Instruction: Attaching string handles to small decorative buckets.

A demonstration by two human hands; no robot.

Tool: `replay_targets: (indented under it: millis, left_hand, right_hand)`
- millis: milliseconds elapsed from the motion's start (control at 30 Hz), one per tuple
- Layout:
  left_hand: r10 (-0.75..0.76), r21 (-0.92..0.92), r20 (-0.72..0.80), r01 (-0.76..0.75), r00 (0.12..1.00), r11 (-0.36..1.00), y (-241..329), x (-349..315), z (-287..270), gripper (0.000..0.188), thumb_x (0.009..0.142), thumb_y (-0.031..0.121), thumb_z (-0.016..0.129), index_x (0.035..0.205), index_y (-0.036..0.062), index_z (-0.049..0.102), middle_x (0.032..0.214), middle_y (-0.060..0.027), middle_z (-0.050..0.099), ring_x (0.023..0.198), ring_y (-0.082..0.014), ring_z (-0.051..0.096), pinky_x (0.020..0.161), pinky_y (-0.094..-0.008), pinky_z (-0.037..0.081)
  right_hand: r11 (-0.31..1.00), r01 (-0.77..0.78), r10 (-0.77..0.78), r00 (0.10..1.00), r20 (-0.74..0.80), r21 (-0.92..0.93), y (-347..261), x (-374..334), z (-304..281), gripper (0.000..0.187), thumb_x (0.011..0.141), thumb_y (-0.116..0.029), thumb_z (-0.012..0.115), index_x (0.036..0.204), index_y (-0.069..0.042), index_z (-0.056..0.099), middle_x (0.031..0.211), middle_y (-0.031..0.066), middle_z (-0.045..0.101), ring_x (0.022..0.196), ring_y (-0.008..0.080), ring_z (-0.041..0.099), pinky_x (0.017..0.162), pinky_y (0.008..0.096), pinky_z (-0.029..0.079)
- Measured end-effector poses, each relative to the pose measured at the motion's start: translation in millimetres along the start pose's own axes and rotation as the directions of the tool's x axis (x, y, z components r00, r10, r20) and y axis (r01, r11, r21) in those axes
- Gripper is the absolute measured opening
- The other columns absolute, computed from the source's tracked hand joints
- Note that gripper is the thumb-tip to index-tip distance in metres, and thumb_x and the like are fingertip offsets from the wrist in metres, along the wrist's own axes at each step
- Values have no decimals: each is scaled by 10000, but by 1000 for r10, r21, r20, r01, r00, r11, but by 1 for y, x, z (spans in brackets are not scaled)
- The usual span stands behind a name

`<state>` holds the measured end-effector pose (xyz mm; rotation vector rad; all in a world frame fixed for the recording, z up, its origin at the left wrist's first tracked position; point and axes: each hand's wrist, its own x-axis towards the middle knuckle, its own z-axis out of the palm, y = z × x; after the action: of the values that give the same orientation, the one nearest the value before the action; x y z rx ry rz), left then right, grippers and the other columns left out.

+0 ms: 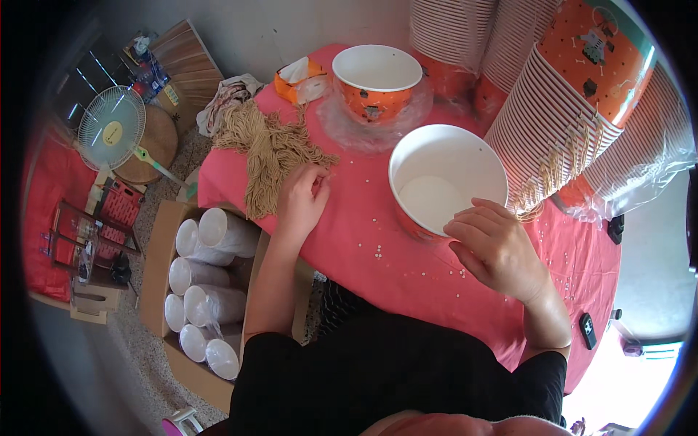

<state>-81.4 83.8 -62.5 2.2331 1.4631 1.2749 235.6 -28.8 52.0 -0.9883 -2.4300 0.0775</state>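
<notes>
An orange printed paper bucket (451, 156) with a white inside stands on the pink-covered table, its mouth facing me. Over its near right rim lies my right hand (502, 254), fingers bent across the edge and thumb lower on the outside; it grips the rim. My left hand (302, 200) is closed beside a bundle of tan strings (269, 149), with thumb and forefinger together. Whatever may be between them is too small to make out. A small dark hole shows near the bucket's far right rim.
Another orange bucket (376, 73) stands behind on clear plastic. Tall bucket stacks (552, 131), some with tan string loops, rise at the right. A carton (163, 247) of wrapped white cups is at lower left. White dots are scattered on the pink cloth (349, 240); a black remote-like object (587, 330) lies right.
</notes>
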Motion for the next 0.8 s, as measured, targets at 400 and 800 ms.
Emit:
replay_targets:
  millis: [400, 800]
  left_hand:
    - [60, 126, 76, -69, 995, 990, -15, -17, -14, 80, 824, 81, 672, 887, 36, 657, 921, -130, 643, 881, -338, 622, 774, -432, 504]
    - [26, 342, 42, -39, 999, 939, -35, 11, -31, 66, 807, 66, 684, 863, 32, 673, 897, -137, 624, 919, -347, 609, 798, -449, 499]
  right_hand:
    - [999, -37, 36, 998, 57, 20, -2, -1, -1, 278, 750, -36, 731, 1018, -23, 657, 902, 131, 688, 863, 321, 681, 939, 481, 530]
    - [999, -41, 40, 998, 52, 22, -3, 0, -1, 299, 737, -37, 740, 1022, -17, 654, 859, 143, 677, 842, 341, 674, 915, 474, 536]
